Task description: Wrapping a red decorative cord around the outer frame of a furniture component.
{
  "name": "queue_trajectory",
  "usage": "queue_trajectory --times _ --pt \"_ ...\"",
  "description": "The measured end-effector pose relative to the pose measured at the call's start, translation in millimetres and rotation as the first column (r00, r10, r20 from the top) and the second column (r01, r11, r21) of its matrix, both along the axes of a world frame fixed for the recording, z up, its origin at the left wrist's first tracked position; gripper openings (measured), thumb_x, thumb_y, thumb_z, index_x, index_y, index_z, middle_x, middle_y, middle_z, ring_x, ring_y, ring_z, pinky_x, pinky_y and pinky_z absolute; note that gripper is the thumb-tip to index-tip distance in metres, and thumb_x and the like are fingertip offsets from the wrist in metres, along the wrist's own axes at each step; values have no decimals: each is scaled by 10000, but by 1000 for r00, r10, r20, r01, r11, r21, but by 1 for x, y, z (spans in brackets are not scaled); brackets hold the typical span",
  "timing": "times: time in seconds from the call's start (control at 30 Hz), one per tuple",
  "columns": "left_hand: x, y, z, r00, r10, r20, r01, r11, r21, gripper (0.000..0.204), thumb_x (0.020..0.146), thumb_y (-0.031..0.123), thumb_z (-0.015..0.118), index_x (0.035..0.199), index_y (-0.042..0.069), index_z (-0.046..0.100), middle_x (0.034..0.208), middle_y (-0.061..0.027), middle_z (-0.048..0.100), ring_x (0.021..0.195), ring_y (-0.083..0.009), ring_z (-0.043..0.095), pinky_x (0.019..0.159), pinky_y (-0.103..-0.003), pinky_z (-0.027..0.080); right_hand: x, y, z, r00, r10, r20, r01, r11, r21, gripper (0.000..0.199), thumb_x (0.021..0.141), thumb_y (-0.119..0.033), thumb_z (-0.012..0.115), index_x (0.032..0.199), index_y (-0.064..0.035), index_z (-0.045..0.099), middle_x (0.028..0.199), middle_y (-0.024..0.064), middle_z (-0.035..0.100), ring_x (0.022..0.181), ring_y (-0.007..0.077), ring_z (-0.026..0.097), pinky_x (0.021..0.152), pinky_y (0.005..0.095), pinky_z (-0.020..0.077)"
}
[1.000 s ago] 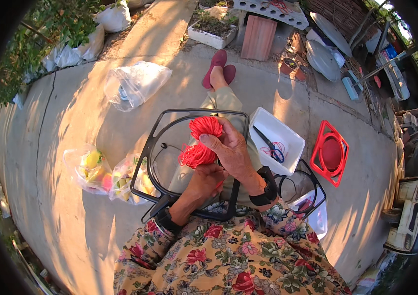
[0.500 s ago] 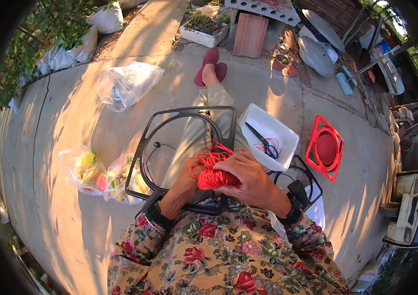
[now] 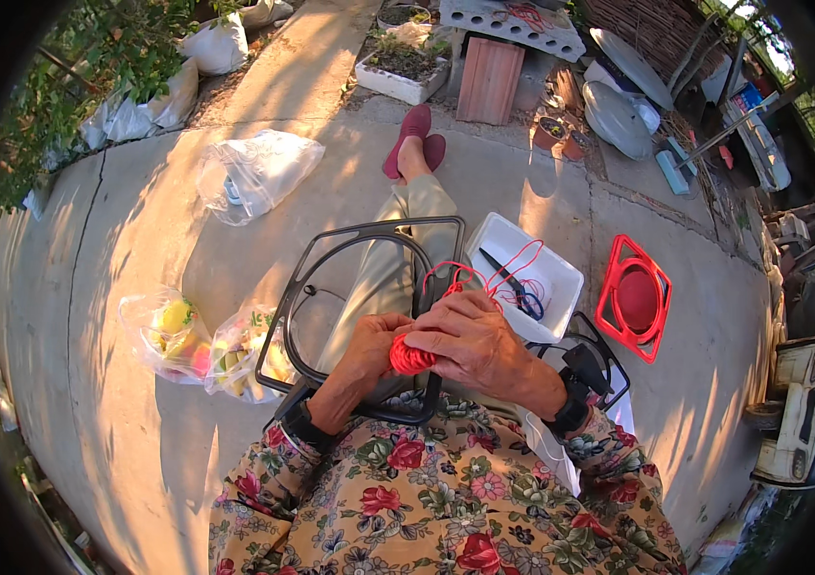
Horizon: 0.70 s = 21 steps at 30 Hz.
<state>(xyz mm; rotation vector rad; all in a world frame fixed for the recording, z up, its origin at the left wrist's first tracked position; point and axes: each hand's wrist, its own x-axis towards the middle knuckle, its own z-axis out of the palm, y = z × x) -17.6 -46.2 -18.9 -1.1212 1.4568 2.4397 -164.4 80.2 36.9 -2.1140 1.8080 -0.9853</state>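
Over my lap, both hands are closed around a bundle of red cord [image 3: 411, 356]. My left hand [image 3: 369, 350] grips the bundle's left side, its fingertips meeting the cord. Most of the coil is covered by my right hand [image 3: 475, 345], which wraps over it from the right. Loose red loops stick out above my right hand toward a white foam box [image 3: 558, 278]. Beneath my hands a black plastic frame [image 3: 283, 287] with a round opening rests across my legs.
Scissors [image 3: 513, 283] with blue handles lie in the foam box. To the right is a red frame [image 3: 635, 299], with another black frame [image 3: 609, 359] beside my right wrist. Fruit-filled plastic bags [image 3: 173, 340] sit at left; a clear bag [image 3: 264, 172] lies farther off.
My right hand has rolled over the cord bundle and now covers more of it. Loose loops have swung out to the right, above the foam box.
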Motion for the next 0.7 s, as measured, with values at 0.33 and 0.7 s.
queue_trajectory --times 0.33,0.7 --pt "-2 32 -40 994 -73 -79 39 928 -370 192 804 139 646 843 -41 701 721 -102 675 662 -146 597 619 -308 472 19 31 11 974 224 30 -226 966 124 431 677 -106 730 1096 -68 635 1024 89 570 1010 287 534 903 417 395" --pt "1 29 -40 994 -8 -113 -24 960 -278 183 752 109 613 812 -46 690 716 -94 663 651 -141 603 579 -295 475 29 7 12 908 363 -211 -262 883 390 207 713 -128 658 915 -138 703 983 79 586 934 279 517 824 387 407"
